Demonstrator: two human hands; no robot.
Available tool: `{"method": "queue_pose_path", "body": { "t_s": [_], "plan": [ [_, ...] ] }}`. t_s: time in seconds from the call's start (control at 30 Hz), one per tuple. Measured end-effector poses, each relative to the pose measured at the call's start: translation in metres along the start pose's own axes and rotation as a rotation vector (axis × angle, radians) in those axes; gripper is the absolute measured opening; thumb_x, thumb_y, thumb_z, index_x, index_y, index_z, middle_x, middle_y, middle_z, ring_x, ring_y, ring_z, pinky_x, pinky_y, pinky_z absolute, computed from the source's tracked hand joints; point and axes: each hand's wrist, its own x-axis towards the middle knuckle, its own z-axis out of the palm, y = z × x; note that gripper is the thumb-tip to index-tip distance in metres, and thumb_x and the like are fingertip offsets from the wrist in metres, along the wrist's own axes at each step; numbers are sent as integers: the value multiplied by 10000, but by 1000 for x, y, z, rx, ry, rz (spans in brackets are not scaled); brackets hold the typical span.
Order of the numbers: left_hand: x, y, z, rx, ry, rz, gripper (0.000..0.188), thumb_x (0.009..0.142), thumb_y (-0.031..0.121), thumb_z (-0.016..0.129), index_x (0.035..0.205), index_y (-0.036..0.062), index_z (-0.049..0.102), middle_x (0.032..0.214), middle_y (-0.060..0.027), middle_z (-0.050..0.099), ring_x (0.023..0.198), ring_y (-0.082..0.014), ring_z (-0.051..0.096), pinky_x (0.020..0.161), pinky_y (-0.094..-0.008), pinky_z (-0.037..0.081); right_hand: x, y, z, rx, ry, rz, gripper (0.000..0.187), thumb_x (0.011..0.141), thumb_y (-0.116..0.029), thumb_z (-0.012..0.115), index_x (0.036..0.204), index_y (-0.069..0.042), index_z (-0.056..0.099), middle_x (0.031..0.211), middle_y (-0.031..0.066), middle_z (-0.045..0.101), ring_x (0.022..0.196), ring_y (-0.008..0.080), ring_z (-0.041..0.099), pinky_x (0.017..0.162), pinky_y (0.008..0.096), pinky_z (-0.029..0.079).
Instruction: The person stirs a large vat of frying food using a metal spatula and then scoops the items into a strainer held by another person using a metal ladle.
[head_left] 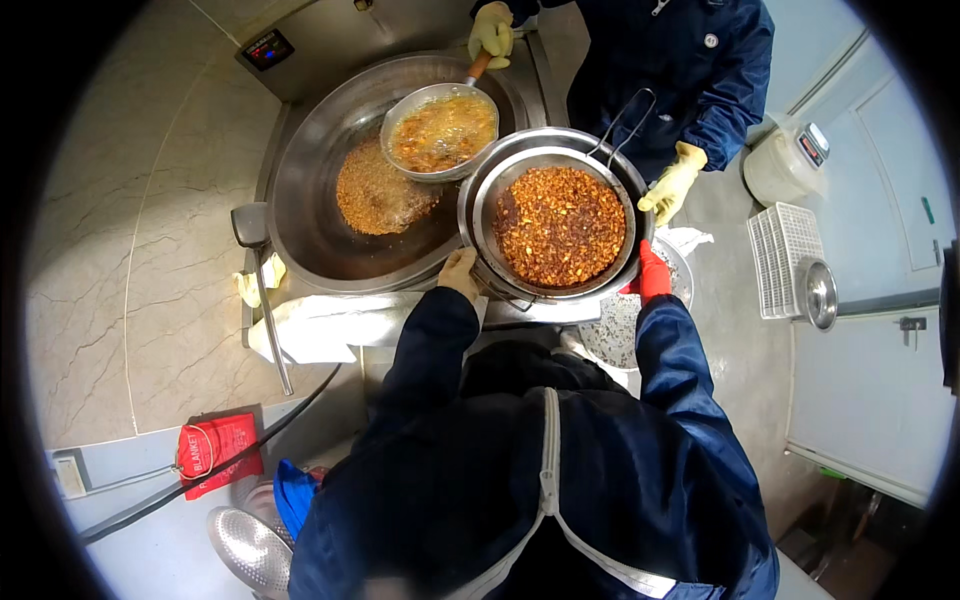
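Observation:
My left hand [460, 273], in a pale glove, is closed on the near left rim of a wide metal basin [640, 215]. On the opposite side my right hand [654, 274], in a red glove, grips the same basin's right rim. Inside the basin sits a metal strainer [484, 215] full of reddish-brown chopped bits [558, 225]. A co-worker's yellow-gloved hand [676, 184] is at the basin's far right rim. The co-worker's other gloved hand [491, 35] holds a wooden-handled ladle [388, 130] of bubbly orange oil and bits above a large wok [310, 180], beside the basin.
Oily golden bits [375, 195] lie in the wok. A long-handled spatula [265, 290] leans at its left edge, near a white cloth [315, 325]. Right of me are a speckled round tray [612, 330], a white crate [785, 260], a metal bowl [821, 295] and a white bucket [775, 168].

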Motion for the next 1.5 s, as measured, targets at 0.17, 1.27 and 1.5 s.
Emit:
{"method": "queue_pose_path", "body": {
  "t_s": [0.17, 1.27, 1.5],
  "plan": [
    [8, -1, -6, 41, 25, -42, 105, 814, 141, 572, 885, 129, 496, 803, -7, 555, 706, -164, 559, 611, -365, 484, 0, 0, 1, 10, 23, 9, 468, 817, -502, 444, 893, -60, 577, 674, 86, 587, 451, 211, 551, 381, 324, 474],
    [34, -15, -33, 125, -107, 59, 151, 827, 139, 544, 914, 23, 500, 840, -69, 554, 746, -178, 547, 645, -341, 485, 8, 4, 2, 58, 27, 17, 516, 825, -495, 436, 943, -4, 546, 670, 116, 586, 409, 237, 535, 354, 321, 466],
    [17, -6, -10, 128, 33, 61, 129, 821, 139, 558, 907, 54, 514, 840, -60, 563, 718, -174, 550, 597, -306, 479, 5, 4, 2, 125, 31, -15, 490, 833, -479, 439, 900, -9, 558, 643, 116, 583, 391, 226, 527, 355, 334, 469]
  ]
}}
